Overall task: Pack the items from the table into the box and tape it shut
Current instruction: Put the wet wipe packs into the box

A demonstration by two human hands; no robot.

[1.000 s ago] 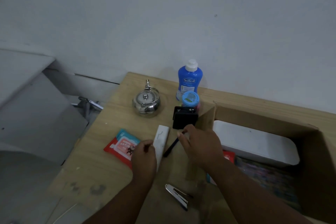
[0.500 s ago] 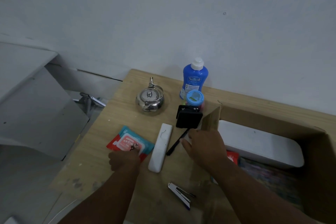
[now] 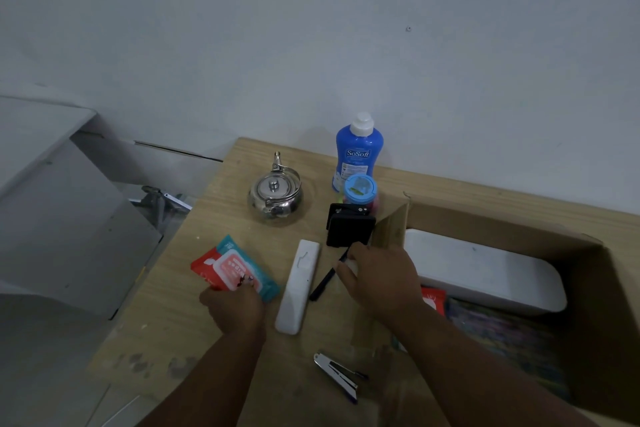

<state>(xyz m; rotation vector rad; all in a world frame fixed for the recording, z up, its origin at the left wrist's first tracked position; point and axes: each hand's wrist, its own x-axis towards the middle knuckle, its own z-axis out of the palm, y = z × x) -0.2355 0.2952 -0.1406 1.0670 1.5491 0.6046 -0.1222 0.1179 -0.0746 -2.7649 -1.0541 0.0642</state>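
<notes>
box [image 3: 491, 218] sits open at 3 o'clock on the table [image 3: 225, 225], with a white case [image 3: 485, 274] lying inside. left hand [image 3: 232, 308] curls its fingers over the near edge of the wipes pack [image 3: 235, 265], at 9 o'clock from the white remote [image 3: 299, 286]; so thin a corner hold could let the slack pack slip. right hand [image 3: 381, 281] covers the pen [image 3: 322, 284] beside the box flap, and a lift could knock the black object [image 3: 349, 227] at 12 o'clock. its fingertips are hidden, so i cannot tell whether it pinches the pen. the box's near side is cut off.
</notes>
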